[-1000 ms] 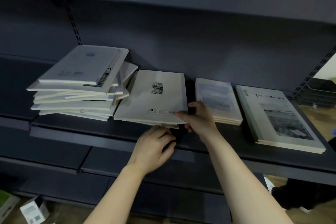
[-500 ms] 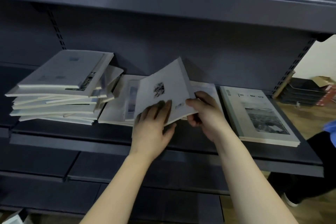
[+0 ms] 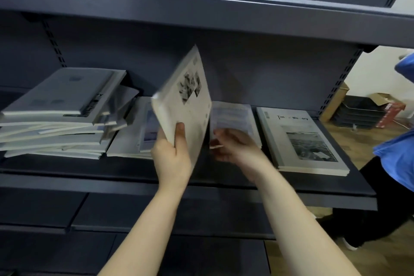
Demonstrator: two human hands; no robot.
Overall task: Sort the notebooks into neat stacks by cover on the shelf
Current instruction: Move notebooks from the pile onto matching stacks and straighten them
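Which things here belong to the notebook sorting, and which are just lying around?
Job: lifted notebook, gripped by left hand; right hand; messy pile; blue-cover stack; photo-cover stack; shelf.
Lying about: black trays, cardboard box, beyond the shelf at right.

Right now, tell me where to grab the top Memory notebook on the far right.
Pinch the Memory notebook at its near short edge, coming from the front: it lies flat on its stack, that edge facing the open front of the shelf.
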